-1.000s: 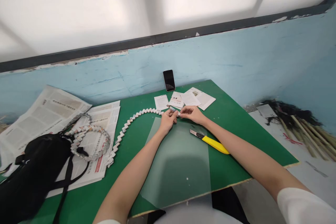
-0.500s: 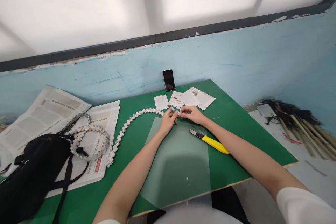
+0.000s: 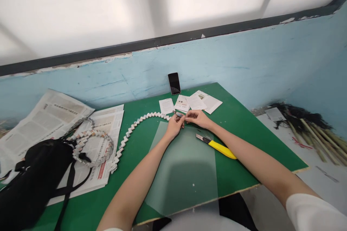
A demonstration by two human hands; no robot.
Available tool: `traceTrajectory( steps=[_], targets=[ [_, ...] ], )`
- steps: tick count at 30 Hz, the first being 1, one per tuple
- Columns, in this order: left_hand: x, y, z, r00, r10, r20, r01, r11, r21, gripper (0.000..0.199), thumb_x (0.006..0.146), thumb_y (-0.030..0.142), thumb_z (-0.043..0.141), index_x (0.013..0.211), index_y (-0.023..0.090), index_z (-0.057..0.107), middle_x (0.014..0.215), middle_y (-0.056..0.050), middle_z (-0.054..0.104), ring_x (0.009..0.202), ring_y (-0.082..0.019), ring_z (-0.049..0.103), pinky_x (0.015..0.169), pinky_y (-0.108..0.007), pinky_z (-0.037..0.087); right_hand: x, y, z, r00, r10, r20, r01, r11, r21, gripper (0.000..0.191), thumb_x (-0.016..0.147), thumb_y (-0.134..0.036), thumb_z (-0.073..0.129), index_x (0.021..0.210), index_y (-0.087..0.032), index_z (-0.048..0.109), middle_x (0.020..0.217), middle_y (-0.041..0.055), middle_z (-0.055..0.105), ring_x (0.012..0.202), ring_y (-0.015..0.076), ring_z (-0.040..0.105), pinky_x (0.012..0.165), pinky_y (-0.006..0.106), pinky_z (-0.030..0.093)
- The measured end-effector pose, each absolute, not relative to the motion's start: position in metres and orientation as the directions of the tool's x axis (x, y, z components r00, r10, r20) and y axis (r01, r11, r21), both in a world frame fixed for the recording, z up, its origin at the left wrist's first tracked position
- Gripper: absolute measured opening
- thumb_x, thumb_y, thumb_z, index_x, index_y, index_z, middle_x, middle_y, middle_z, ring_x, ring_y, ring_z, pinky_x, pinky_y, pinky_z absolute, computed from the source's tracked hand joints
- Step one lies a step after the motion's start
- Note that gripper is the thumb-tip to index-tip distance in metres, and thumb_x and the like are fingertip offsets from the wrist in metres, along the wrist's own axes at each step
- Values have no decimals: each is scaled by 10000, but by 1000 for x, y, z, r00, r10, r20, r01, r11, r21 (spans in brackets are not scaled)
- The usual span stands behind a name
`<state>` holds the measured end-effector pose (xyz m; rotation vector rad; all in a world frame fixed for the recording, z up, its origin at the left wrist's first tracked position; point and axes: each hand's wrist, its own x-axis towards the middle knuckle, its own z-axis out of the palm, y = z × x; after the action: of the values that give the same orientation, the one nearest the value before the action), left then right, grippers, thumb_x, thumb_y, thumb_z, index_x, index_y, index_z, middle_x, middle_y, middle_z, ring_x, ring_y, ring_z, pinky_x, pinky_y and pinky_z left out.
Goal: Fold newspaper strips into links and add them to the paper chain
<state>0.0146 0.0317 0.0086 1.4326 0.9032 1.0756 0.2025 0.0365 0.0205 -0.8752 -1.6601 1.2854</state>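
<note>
A zigzag chain of folded paper [image 3: 141, 118] curves over the green table and ends at my left hand [image 3: 174, 125]. That hand is closed, thumb and fingers pinching a small folded paper strip [image 3: 179, 114] at the chain's end. Close beside it, my right hand [image 3: 198, 118] is closed too, its fingertips pressed together almost against the left fingertips. What lies between the right fingers is too small to make out. A yellow utility knife [image 3: 221, 149] lies below my right hand, blade pointing left. Under both forearms is a translucent sheet [image 3: 184, 177].
Cut paper pieces [image 3: 197, 101] lie beyond my hands. A phone [image 3: 174, 83] leans on the blue wall. At left, a black bag [image 3: 40, 173] and a coiled paper chain [image 3: 93, 162] rest on newspapers [image 3: 116, 122]. Bundled stalks [image 3: 317, 135] lie on the floor at right.
My right fingertips have shifted slightly at the left fingertips, and the strip shows a little differently. Everything else on the table stays in place.
</note>
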Motion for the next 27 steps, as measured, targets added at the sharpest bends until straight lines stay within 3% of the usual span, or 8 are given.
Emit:
traceTrajectory(
  steps=[6,15,20,27],
  targets=[
    [15,35,8,297,947,121,-35,-116,993,459,847,604,684,838,154,595,591,3,608,483,-118,562,486,-238,430,201,38,16,-388,900,196,34,227,-973,378,809,-537,774,887,-181,674,792,40,729,747,197,696,745,344,577],
    [16,32,12,260,958,117,-99,-94,991,435,816,580,732,876,177,579,594,20,616,457,-109,538,460,-232,404,202,40,9,-388,892,233,18,260,-966,376,802,-492,790,960,-202,610,851,38,723,805,194,702,781,337,569],
    [14,33,12,236,961,144,-63,-132,989,397,824,546,737,884,163,651,597,15,614,504,-118,560,509,-240,436,201,38,12,-368,883,292,73,340,-938,342,828,-491,765,937,-207,610,838,26,682,764,179,654,745,323,550],
    [13,32,12,147,964,220,-70,-211,975,340,790,482,783,897,162,740,818,-55,705,579,-136,618,524,-264,478,198,32,18,-339,870,359,211,442,-872,294,899,-503,678,916,-220,600,873,39,659,798,191,625,772,340,550]
  ],
)
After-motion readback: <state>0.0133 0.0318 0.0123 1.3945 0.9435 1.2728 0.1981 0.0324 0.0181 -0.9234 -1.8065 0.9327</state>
